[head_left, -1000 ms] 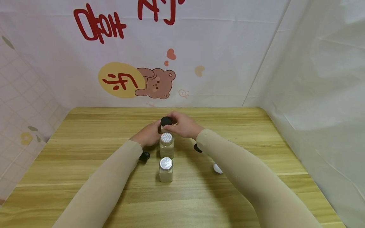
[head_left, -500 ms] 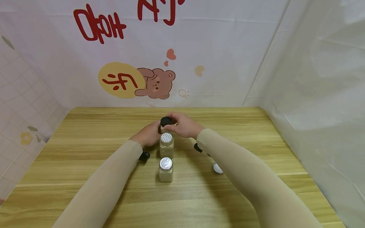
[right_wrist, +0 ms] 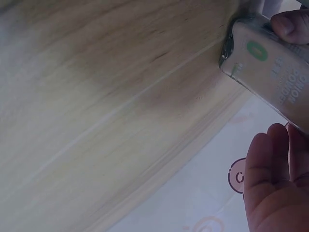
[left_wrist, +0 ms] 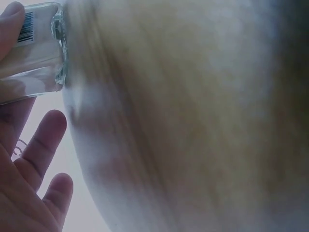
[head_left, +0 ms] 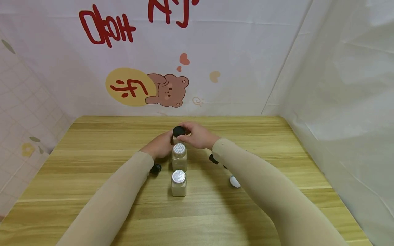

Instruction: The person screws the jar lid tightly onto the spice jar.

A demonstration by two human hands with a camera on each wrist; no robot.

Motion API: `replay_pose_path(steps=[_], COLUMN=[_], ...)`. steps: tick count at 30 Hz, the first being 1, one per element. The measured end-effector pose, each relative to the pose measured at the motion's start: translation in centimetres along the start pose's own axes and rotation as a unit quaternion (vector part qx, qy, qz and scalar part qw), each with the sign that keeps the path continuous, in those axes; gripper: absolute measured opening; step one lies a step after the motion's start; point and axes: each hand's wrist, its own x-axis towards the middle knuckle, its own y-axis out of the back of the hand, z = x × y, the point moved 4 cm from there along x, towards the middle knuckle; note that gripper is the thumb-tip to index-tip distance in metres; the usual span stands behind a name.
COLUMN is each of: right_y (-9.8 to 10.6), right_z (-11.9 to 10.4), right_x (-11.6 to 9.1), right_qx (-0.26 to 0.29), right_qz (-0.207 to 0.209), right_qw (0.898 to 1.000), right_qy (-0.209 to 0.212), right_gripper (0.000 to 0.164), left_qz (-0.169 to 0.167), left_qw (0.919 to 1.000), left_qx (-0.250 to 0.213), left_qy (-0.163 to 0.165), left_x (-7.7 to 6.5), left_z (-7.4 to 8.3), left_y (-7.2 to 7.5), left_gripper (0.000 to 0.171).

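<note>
At the far middle of the table, my left hand (head_left: pixel 160 145) holds a small glass jar of onion powder (right_wrist: pixel 270 63) by its side. A black lid (head_left: pixel 179 131) sits on top of this jar, and my right hand (head_left: pixel 200 135) grips that lid between thumb and fingers. In the left wrist view the jar's clear base (left_wrist: pixel 60 53) and a barcode show, with a thumb (left_wrist: pixel 9 26) against the glass. Its printed label faces the right wrist camera. Two more powder jars, topped with silvery seals, stand in line nearer me: one jar (head_left: pixel 179 162), then another (head_left: pixel 179 188).
Beside my left wrist lies a black cap (head_left: pixel 156 169). Another black cap (head_left: pixel 213 159) lies by my right forearm, which partly covers a round white piece (head_left: pixel 234 181) as well. A white printed cloth (head_left: pixel 234 68) rises behind the table (head_left: pixel 197 222).
</note>
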Motion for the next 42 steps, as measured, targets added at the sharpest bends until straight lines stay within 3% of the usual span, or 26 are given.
replay_pose_path(steps=[12,22,42], right_y=[-0.1,-0.02,0.06], right_z=[-0.27,-0.81,-0.73], right_x=[-0.38,-0.6,-0.43], right_qx=[-0.053,-0.089,-0.101], right_qz=[0.037,0.049,0.053], right_qw=[0.997,0.995,0.993], right_qy=[-0.029,-0.016,-0.008], right_gripper=[0.053,0.055,0.05], left_qz=[0.012,0.016,0.031], left_qw=[0.9998,0.9994,0.9974], left_qx=[0.018,0.031,0.064], left_qy=[0.003,0.006,-0.005], left_x=[-0.13,-0.33,-0.28], left_z=[0.14,0.37,0.65], left_y=[-0.07,-0.04,-0.02], left_gripper=[0.05,0.052,0.05])
